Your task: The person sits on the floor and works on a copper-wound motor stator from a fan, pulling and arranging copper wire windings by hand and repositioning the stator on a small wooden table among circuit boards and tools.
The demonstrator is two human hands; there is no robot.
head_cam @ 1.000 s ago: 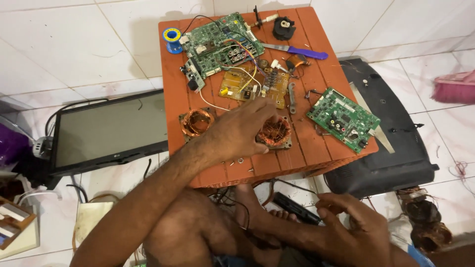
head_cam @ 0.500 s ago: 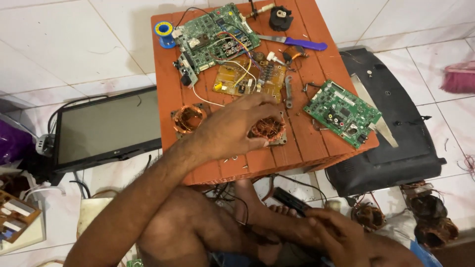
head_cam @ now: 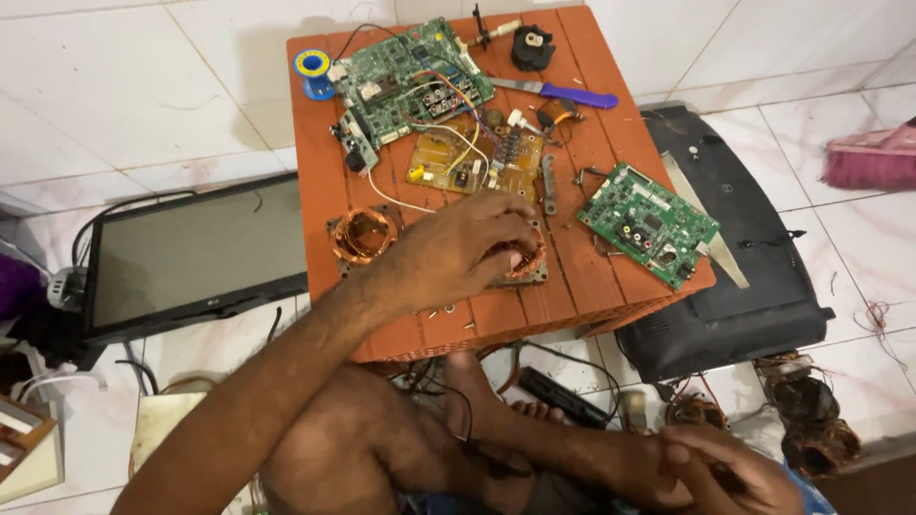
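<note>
The left hand reaches over the orange stool and lies on a copper coil set near the stool's near edge. The fingers curl around the coil and cover most of it, so the hand grips it from above. A second coil sits just left of the hand, apart from it.

The right hand rests low at the near right, by the person's foot. Its fingers are bent, but I cannot tell whether it holds anything.

Farther on the stool lies a large green board at the far left, with a yellow board just nearer, joined by loose wires. A smaller green board lies at the right edge. A blue solder reel sits at the far left corner, and a purple-handled knife lies at the far right beside a black round part.

On the tiled floor, a flat screen lies left of the stool and a black back cover lies right of it. A pink broom shows at the right edge.
</note>
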